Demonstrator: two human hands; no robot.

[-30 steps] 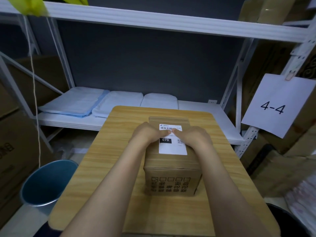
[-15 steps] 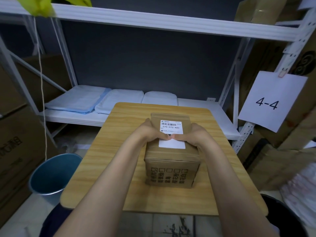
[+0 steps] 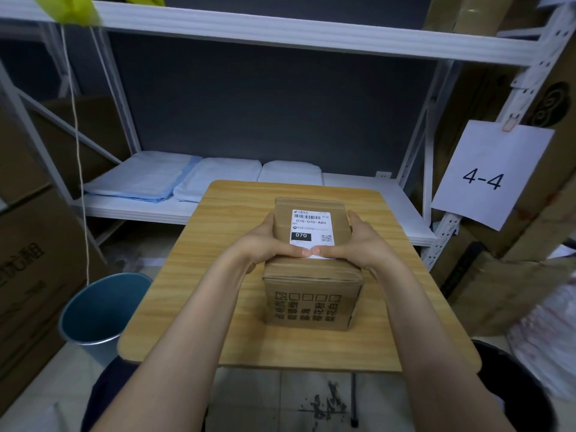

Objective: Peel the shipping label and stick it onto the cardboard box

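Observation:
A small brown cardboard box (image 3: 308,302) with printed characters on its front stands on a wooden table (image 3: 218,275). A white shipping label (image 3: 311,226) with a barcode and a black "070" block lies flat on the box's top. My left hand (image 3: 268,241) wraps the box's left side, and its thumb presses the label's near edge. Opposite it, my right hand (image 3: 358,241) holds the right side with its thumb on the same edge. The two thumb tips touch at the middle.
A blue bin (image 3: 99,310) stands on the floor at the table's left. White metal shelving (image 3: 280,32) behind holds folded pale blue pads (image 3: 149,179). A "4-4" paper sign (image 3: 489,176) hangs at right among stacked cardboard boxes (image 3: 28,263). A dark bin (image 3: 523,391) sits lower right.
My thumbs slid down the label from its upper part to its near edge, uncovering the barcode and the "070" block. The camera view also shifted back slightly.

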